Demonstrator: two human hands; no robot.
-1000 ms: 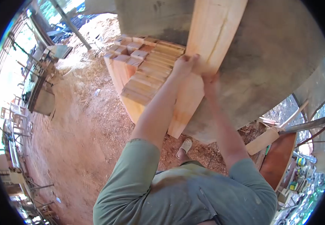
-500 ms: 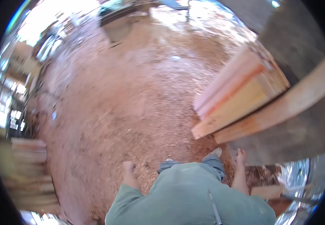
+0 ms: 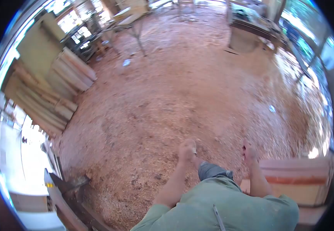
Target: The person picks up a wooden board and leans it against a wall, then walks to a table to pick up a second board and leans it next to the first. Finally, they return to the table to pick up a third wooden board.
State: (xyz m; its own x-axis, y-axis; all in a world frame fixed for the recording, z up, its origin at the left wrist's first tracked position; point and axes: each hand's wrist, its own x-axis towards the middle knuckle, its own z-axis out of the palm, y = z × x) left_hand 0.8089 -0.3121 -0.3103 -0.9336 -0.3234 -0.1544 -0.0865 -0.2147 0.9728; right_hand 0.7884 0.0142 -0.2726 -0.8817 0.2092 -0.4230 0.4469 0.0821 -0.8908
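Note:
My left hand hangs low in front of my body, over the floor covered in shavings; its fingers are too small and blurred to read. On the other side, my right hand is held low with its fingers curled, near a stack of reddish and pale boards. I cannot make out anything in either hand. A pencil-like object lies against my green shirt.
Boards lean along the left side. A workbench stands at the upper right, and a light table at the upper left. Dark beams lie at the lower left. Shavings cover the floor.
The view has swung to the right-hand boards' opposite side, so they now sit lower right and the left wall shows more. My left hand reaches further forward.

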